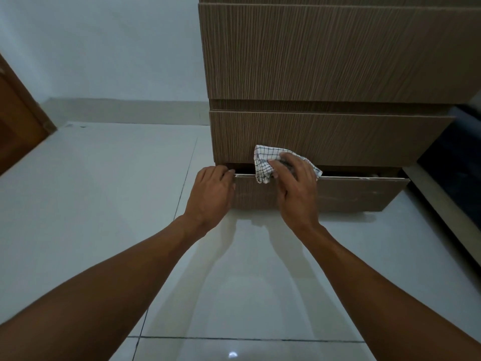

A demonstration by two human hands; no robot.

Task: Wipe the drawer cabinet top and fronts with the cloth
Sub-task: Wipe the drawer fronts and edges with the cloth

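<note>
- Fingers (279, 165) of the right hand (296, 188) are curled round a bunched cloth (263, 162), white with a dark check, and grip it.
- Cloth lies against the low part of the second drawer front (364, 136). One corner hangs over the gap and touches the top edge of the bottom drawer (351, 194).
- Fingers of the left hand (210, 194) are hooked over the top edge of the bottom drawer at its left corner and clamp it, just beside the cloth.
- Bottom drawer stands a little out from the fronts above it, with a dark slot showing behind its top edge.
- Both drawers belong to the drawer cabinet (325, 53), brown with a fine upright grain, which rises out of view at the top.
- Both bare forearms reach in from the lower edge.
- Cabinet stands on a glossy white tiled floor (104, 191) against a pale wall (104, 48).
- Brown wooden panel (18, 121) shows at the far left.
- Dark object (455, 157) sits just right of the cabinet; I cannot tell what it is.
</note>
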